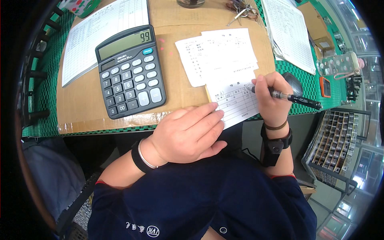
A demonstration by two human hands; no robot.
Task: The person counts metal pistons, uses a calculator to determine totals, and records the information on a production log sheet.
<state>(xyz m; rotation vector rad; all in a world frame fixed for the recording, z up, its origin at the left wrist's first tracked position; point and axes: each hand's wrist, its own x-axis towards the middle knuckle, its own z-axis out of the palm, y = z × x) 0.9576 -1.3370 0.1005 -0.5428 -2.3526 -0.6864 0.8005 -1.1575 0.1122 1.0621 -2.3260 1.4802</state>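
My right hand [274,100] grips a black pen [296,99], its tip at the upper right of a form pad [239,105]. The pad's top sheet is a printed grid with some handwriting. Stretched out flat, the fingers of my left hand [190,134] rest on the pad's left edge; nothing is held in them. Just beyond the pad, loose paper slips [224,52] overlap one another. To the left lies a large dark grey calculator [130,72] with its display lit. A dark computer mouse [293,83] sits partly behind my right hand.
Cardboard [176,24] covers much of the green-matted table [308,94]. Ruled sheets [80,56] lie under the calculator, and another stack [290,36] is at far right. Keys [242,11], a clear bottle [340,64], an orange-edged phone [326,87] and a floor rack [334,140] are around.
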